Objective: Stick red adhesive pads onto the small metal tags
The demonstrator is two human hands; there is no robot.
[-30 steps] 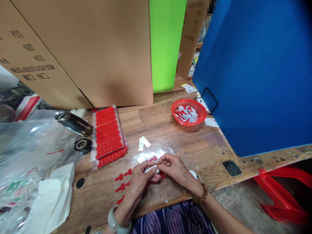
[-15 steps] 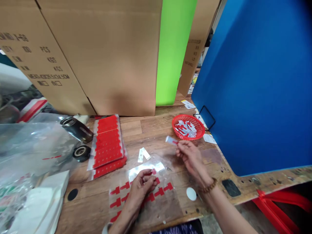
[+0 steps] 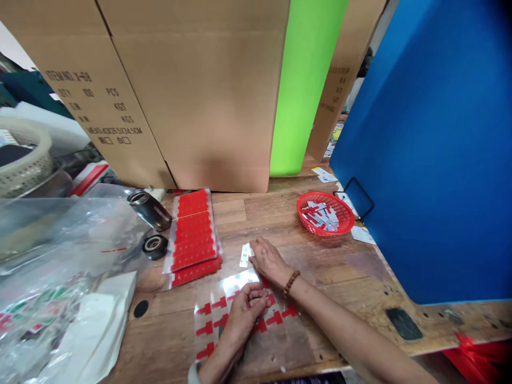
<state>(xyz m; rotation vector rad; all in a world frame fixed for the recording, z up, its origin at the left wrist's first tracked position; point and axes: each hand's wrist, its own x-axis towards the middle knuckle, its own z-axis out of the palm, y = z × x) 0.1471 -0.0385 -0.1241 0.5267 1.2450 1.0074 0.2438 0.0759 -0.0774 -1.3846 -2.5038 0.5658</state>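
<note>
My left hand (image 3: 248, 308) rests over a clear plastic sheet (image 3: 280, 346) bearing rows of red T-shaped stickers (image 3: 206, 328). Its fingers are curled and thumb and forefinger close together; whatever is between them is hidden. Just beyond it, my right hand (image 3: 270, 260), with a beaded bracelet on the wrist, reaches to two small white cards (image 3: 244, 257) on the wooden table. The bent fingertips close over the right-hand card and cover part of it. To the right, a red plastic basket (image 3: 349, 226) holds many white pieces with red stickers (image 3: 326, 217).
Stacked red sticker sheets (image 3: 194, 229) lie left of the hands, beside an uncapped dark flask (image 3: 150, 210) and its lid (image 3: 154, 246). Plastic bags (image 3: 64, 234) cover the left side. A large carton (image 3: 200, 96) and a blue panel (image 3: 432, 160) stand behind and right.
My right hand has moved left from near the basket to the white cards. The stickered piece it held is gone from its fingers. My left hand stays on the sheet; the view has shifted.
</note>
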